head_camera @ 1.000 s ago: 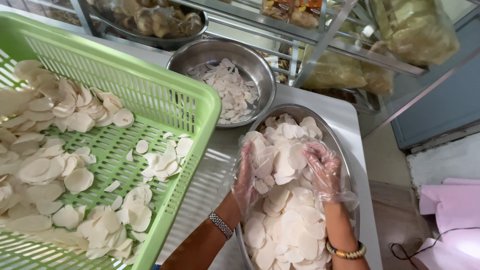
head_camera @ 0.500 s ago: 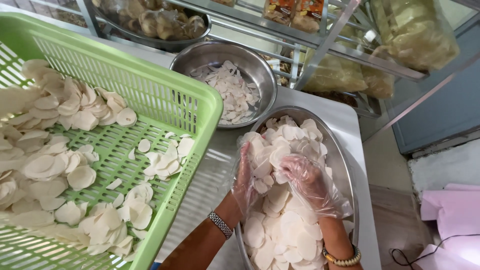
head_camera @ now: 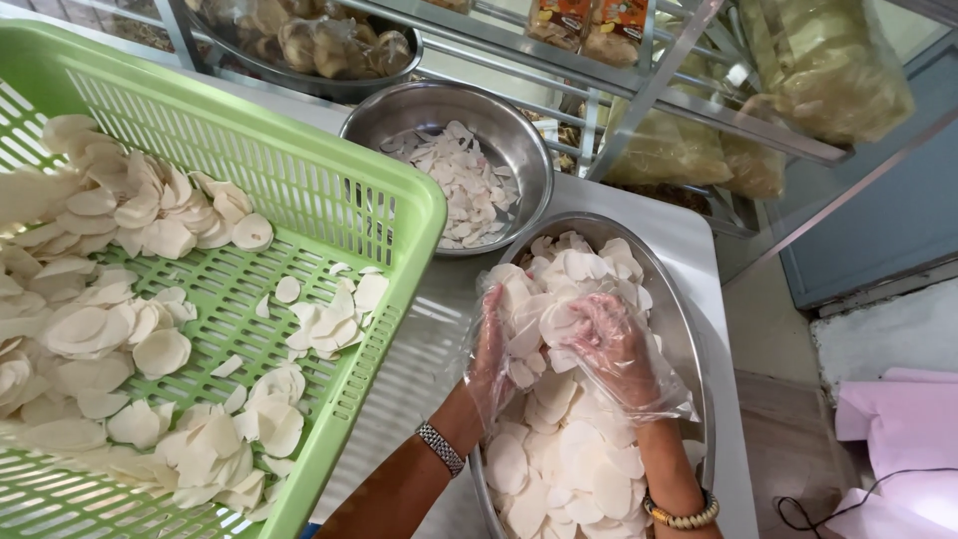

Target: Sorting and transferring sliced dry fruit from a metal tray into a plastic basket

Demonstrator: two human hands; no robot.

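Thin, round, off-white slices [head_camera: 564, 469] heaped in a steel bowl [head_camera: 689, 329]; gloved left hand [head_camera: 492, 354] and right hand [head_camera: 619, 349] cup a handful

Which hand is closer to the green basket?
Left. The left hand is in the near bowl on the side beside the green basket; the right hand is farther away, mid-bowl.

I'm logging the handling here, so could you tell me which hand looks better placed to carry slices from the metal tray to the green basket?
Probably the left hand: it rests on the white slices at the metal tray edge nearest the green basket. The right hand sits farther away.
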